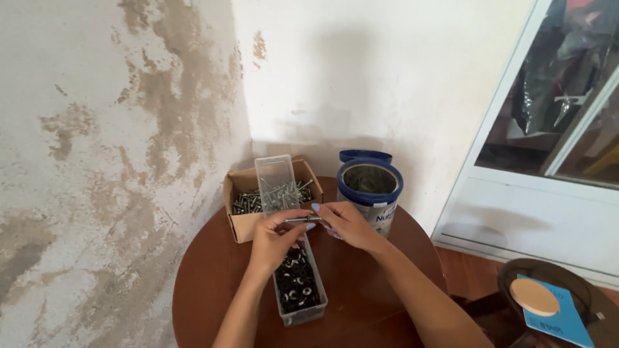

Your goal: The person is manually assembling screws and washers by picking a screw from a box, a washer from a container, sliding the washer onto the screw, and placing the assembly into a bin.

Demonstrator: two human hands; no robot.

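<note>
Both hands are meeting over the clear plastic tray of black washers — the left hand and the right hand are each pinching an end of a screw, whose long axis is lying left to right between the fingertips. The cardboard box of screws is sitting just beyond the left hand, the blue-rimmed tin just beyond the right. Everything is resting on a round brown tabletop pushed into a corner of stained, peeling walls, a white-framed glass door standing to the right.

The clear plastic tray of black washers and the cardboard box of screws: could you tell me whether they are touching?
Touching. In the head view the clear plastic tray lies with its far end resting across the cardboard box, on top of the screws.
</note>
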